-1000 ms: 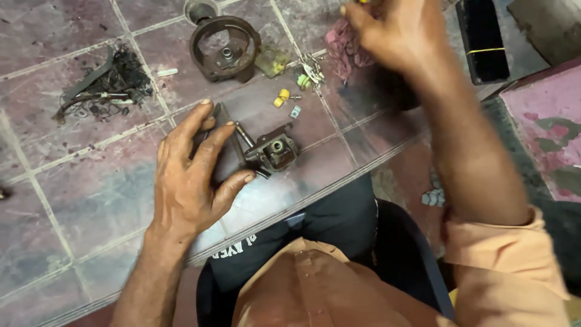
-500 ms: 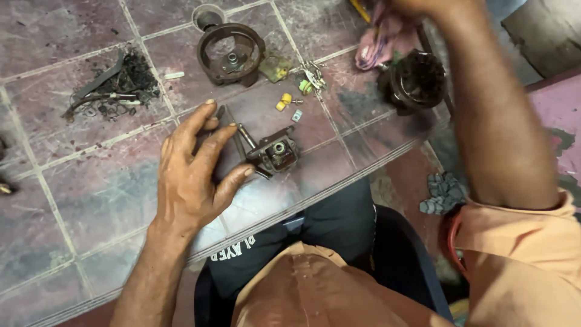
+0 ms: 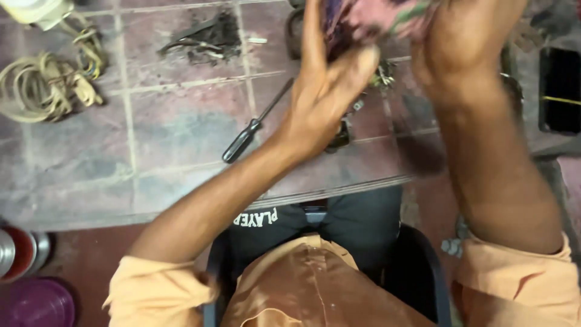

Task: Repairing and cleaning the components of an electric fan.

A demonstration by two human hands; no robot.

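Both my hands are lifted close to the camera at the top of the view, and they are motion-blurred. Between them is a pink and purple rag (image 3: 375, 15). My left hand (image 3: 327, 91) presses against the rag from the left with its fingers stretched up. From the right, my right hand (image 3: 460, 54) is closed around the rag. Under my left hand a small dark metal part (image 3: 342, 136) lies on the tiled floor, mostly hidden. A screwdriver with a black handle (image 3: 248, 133) lies just left of it.
A coil of tan cord (image 3: 42, 85) lies at the far left, and a pile of dark scrap (image 3: 206, 36) at the top. A black box (image 3: 560, 91) is at the right edge. Red (image 3: 24, 254) and purple (image 3: 39, 303) containers stand at the bottom left.
My left hand has come off the metal part on the floor and risen to meet my right hand at the rag. The view has shifted left, showing the cord and screwdriver.
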